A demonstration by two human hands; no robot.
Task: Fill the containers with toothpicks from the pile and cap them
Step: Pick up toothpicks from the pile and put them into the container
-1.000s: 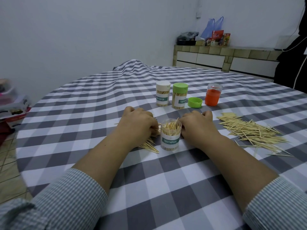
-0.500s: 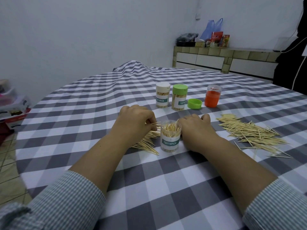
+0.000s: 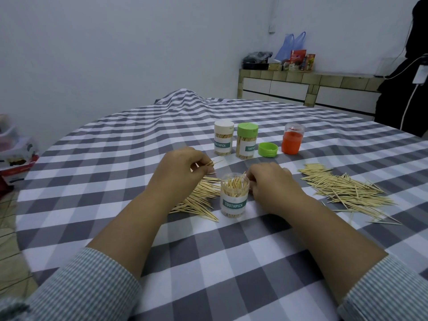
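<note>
An uncapped clear container (image 3: 234,197) labelled TOOTHPICK stands between my hands, nearly full of upright toothpicks. My left hand (image 3: 179,173) is raised just left of it and pinches a few toothpicks (image 3: 214,163) at the fingertips, above a small pile (image 3: 199,200). My right hand (image 3: 272,184) sits right of the container with curled fingers against its rim; what they hold is hidden. A larger toothpick pile (image 3: 345,191) lies to the right. Behind stand a white-capped container (image 3: 223,141), a green-capped container (image 3: 247,144), a loose green cap (image 3: 267,149) and an orange container (image 3: 292,142).
The round table wears a grey and white checked cloth (image 3: 162,239) with a raised fold at the far side (image 3: 183,96). A tiled counter (image 3: 308,89) with bags stands at the back right. Boxes (image 3: 16,158) sit off the table's left edge.
My left hand has lifted off the small pile with a few toothpicks pinched in its fingertips. My right hand stays beside the open container.
</note>
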